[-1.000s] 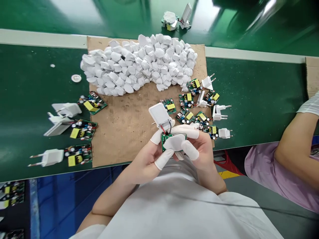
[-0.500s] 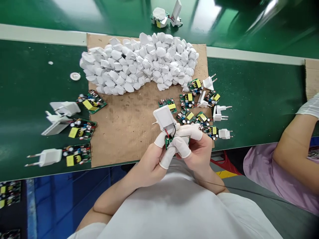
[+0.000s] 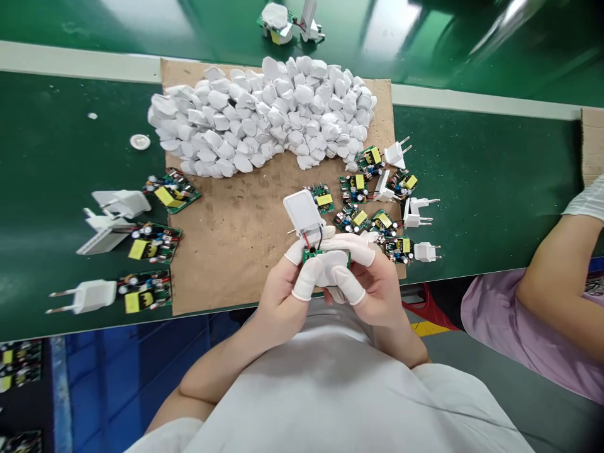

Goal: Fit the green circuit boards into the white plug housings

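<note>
Between my two hands is a green circuit board (image 3: 348, 257), joined by red and black wires to a white plug housing (image 3: 304, 212) that tilts up beyond it. A lump of white putty (image 3: 329, 264) lies on the board. My left hand (image 3: 287, 292) grips the board's left side, its thumb pressing the putty. My right hand (image 3: 375, 283) closes on the right side, thumb also on the putty. White finger cots cover several fingertips. Part of the board is hidden behind my fingers.
A heap of white putty pieces (image 3: 264, 116) covers the back of a cardboard sheet (image 3: 212, 251). Circuit boards with plugs lie left (image 3: 155, 242) and right (image 3: 353, 189). One putty-topped board (image 3: 276, 22) stands at the back. A co-worker's arm (image 3: 552, 270) is at right.
The board has turned so its putty-covered face shows more, with both thumbs now on the putty. The plug housing and hands have shifted slightly left.
</note>
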`<state>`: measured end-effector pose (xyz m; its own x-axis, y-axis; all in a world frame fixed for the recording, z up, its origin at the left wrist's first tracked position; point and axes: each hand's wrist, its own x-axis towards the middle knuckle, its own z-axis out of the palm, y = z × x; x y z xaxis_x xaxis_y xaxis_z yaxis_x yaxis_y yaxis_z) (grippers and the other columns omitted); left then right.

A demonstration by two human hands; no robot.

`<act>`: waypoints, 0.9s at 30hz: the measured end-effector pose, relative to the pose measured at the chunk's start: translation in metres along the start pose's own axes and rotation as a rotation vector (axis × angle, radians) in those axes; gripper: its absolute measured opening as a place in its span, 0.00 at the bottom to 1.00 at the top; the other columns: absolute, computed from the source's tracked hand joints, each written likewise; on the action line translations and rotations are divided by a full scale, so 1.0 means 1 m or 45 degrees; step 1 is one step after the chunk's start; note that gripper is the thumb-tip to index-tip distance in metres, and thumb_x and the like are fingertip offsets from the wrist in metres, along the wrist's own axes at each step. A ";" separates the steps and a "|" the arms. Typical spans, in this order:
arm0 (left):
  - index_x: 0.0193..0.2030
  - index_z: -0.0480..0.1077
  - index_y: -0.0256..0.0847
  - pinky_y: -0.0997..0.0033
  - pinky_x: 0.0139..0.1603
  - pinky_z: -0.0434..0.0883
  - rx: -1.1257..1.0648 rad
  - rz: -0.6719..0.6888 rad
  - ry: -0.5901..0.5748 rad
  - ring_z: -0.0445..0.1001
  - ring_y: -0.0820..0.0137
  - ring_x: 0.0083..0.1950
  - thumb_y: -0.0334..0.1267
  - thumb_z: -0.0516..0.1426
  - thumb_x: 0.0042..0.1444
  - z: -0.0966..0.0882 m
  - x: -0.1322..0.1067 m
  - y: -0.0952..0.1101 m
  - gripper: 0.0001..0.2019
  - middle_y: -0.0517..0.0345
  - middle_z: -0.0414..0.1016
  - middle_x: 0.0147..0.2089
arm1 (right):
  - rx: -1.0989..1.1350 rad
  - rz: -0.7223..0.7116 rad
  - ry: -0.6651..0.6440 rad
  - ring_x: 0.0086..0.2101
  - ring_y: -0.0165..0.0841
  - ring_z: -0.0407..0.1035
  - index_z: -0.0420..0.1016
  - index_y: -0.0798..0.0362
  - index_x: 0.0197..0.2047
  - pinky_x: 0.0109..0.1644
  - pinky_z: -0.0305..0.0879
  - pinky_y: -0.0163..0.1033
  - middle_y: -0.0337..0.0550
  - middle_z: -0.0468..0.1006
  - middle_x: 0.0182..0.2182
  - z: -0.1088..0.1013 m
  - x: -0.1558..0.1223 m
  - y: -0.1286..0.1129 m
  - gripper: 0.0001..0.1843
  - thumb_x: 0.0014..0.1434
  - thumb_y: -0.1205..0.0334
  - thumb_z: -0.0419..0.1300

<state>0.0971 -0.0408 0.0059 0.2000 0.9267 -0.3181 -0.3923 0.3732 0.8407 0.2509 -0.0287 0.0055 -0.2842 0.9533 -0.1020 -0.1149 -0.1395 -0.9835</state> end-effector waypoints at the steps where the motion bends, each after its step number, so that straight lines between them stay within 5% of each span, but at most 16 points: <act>1: 0.71 0.76 0.46 0.64 0.37 0.85 -0.007 -0.002 -0.001 0.85 0.61 0.42 0.61 0.63 0.70 0.000 0.000 0.000 0.31 0.44 0.87 0.57 | 0.002 -0.012 -0.012 0.26 0.28 0.74 0.84 0.43 0.61 0.25 0.79 0.38 0.50 0.81 0.57 -0.001 0.000 0.000 0.17 0.75 0.47 0.66; 5: 0.68 0.80 0.46 0.61 0.40 0.87 -0.027 -0.026 0.055 0.86 0.60 0.42 0.62 0.65 0.67 0.001 0.001 0.005 0.31 0.46 0.88 0.55 | 0.024 -0.048 -0.090 0.31 0.31 0.78 0.83 0.43 0.62 0.27 0.81 0.38 0.49 0.80 0.61 -0.005 0.000 -0.002 0.17 0.73 0.52 0.68; 10: 0.67 0.82 0.45 0.46 0.57 0.86 -0.006 -0.041 0.108 0.85 0.46 0.58 0.66 0.66 0.64 -0.001 0.001 0.011 0.34 0.45 0.88 0.58 | -0.107 -0.021 -0.089 0.48 0.43 0.80 0.82 0.47 0.64 0.32 0.79 0.38 0.52 0.81 0.60 -0.007 0.003 -0.004 0.24 0.67 0.51 0.72; 15: 0.70 0.80 0.45 0.47 0.83 0.63 0.114 0.107 0.149 0.73 0.48 0.78 0.58 0.60 0.74 -0.005 -0.003 0.001 0.27 0.47 0.82 0.71 | -0.076 -0.130 -0.021 0.53 0.45 0.80 0.83 0.47 0.57 0.56 0.81 0.47 0.48 0.85 0.54 0.001 0.011 -0.001 0.25 0.60 0.50 0.80; 27: 0.71 0.80 0.49 0.50 0.79 0.70 0.051 0.182 0.000 0.76 0.50 0.75 0.51 0.64 0.72 -0.008 -0.003 0.000 0.24 0.48 0.84 0.69 | 0.030 -0.119 0.089 0.51 0.44 0.81 0.83 0.47 0.51 0.60 0.81 0.53 0.48 0.85 0.49 0.009 0.009 0.000 0.14 0.71 0.47 0.71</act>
<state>0.0891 -0.0429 0.0029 0.1447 0.9704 -0.1934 -0.3804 0.2350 0.8945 0.2402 -0.0224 0.0063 -0.2045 0.9786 -0.0206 -0.1603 -0.0543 -0.9856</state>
